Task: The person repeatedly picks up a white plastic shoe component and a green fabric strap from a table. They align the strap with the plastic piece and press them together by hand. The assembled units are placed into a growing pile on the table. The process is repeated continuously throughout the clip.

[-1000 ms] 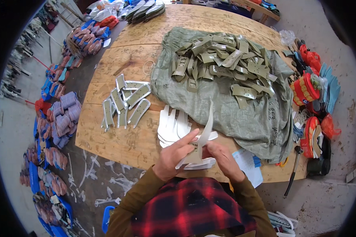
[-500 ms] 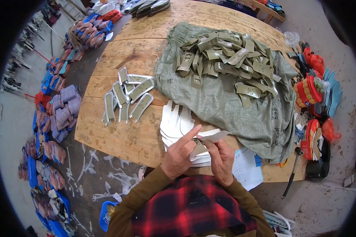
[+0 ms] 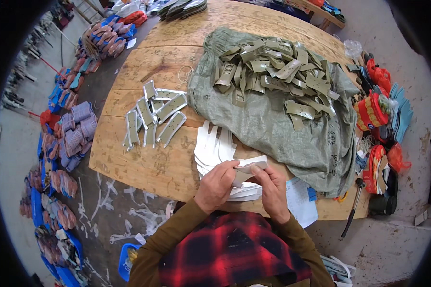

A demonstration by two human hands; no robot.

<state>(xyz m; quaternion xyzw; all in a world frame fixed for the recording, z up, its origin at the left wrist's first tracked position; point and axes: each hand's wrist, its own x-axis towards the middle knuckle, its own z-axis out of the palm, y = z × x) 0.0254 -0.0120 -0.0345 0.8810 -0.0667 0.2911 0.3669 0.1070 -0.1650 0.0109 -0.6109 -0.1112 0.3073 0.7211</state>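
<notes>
Over the table's near edge, my left hand (image 3: 216,187) and my right hand (image 3: 274,189) hold one olive-grey curved piece (image 3: 243,177) between them. The left thumb and fingers pinch its left end, and the right thumb presses on its upper right part. A pale strip or flap shows along its top; I cannot tell whether it is joined on. Beneath and beyond the hands lies a fanned stack of white curved strips (image 3: 209,149). Farther left is a small pile of olive pieces with white edging (image 3: 159,112), punched with small holes.
A green woven sack (image 3: 273,126) is spread on the wooden table (image 3: 129,167), bearing a heap of olive pieces (image 3: 277,62). A written paper sheet (image 3: 299,205) lies by my right hand. A hammer (image 3: 353,208) sits at the right edge. Bundled insoles (image 3: 76,134) line the floor at left.
My left index finger, stretched out before, is now bent onto the piece. The piece has turned in my hands, and its pale upper flap sits farther left.
</notes>
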